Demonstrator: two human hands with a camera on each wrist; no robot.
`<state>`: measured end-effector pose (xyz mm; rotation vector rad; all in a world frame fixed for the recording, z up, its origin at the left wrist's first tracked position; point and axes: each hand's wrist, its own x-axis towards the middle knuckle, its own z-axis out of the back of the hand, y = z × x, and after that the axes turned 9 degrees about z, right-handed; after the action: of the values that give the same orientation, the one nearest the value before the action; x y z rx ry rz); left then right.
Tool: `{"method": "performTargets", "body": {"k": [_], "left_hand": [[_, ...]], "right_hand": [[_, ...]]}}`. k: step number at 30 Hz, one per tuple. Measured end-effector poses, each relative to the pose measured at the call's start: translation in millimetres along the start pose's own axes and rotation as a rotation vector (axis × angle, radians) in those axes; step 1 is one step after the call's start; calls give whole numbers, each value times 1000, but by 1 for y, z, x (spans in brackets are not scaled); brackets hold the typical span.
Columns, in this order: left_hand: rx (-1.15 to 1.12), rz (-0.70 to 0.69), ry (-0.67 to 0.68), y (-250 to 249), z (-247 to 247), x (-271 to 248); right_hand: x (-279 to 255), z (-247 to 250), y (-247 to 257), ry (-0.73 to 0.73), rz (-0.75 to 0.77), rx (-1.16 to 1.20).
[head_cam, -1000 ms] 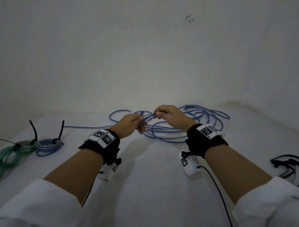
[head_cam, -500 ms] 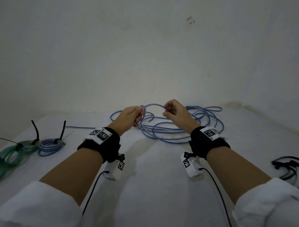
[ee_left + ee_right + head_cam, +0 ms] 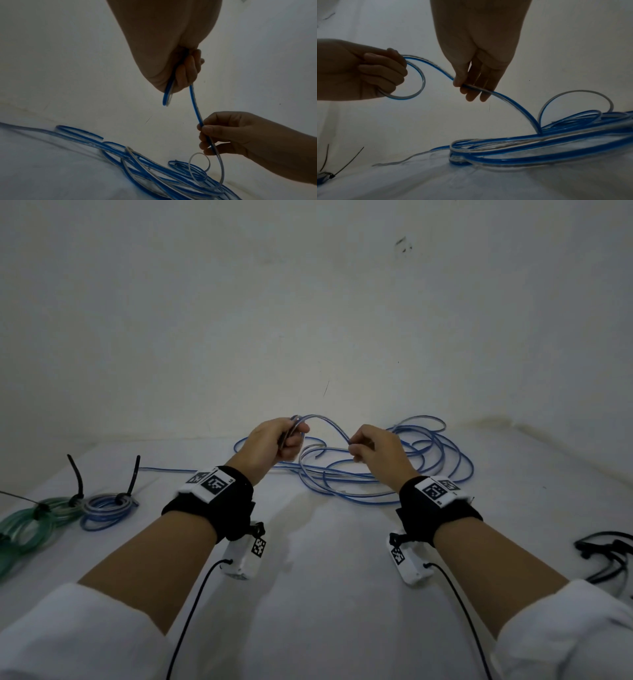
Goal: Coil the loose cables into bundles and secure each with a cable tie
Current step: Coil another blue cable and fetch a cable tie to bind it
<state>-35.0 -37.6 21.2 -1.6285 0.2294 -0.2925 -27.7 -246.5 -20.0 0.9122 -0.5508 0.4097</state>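
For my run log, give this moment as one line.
left hand: grips first loop | right hand: pinches blue cable | bundles tied: two

- Long blue-and-clear cable: glossy, smooth, translucent plastic jacket.
- White table covering: matt cloth, softly wrinkled.
- Black wrist straps: matt fabric.

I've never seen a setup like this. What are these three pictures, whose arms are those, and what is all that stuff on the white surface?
There is no machine: a person wears a camera on the head and one on each wrist. The head view looks down at both hands; each wrist view looks along its own hand. The left hand grips a small loop of blue cable, and the right hand pinches the same cable further along. Most of it lies loose on the white table. At the left lie a tied blue bundle and a tied green bundle; black cable ties lie at the right.
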Motion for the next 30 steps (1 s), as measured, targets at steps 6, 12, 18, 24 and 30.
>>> {"method": "performTargets", "body": {"k": [6,12,18,24,30], "left_hand": [[171,-68,-9,8,2,-6],[183,52,139,13,-5,-9],[311,114,253,14,1,-13],[101,-23,102,6,-4,-9],[-183,-151,-19,-3,5,-4]], "right_hand": [[-1,2,4,20,2,67],[2,0,3,-42,-67,122],[4,5,-1,-194,-83,72],[2,0,-2,-85,-6,-100],[-5,1,-7,191,-22,-199]]}}
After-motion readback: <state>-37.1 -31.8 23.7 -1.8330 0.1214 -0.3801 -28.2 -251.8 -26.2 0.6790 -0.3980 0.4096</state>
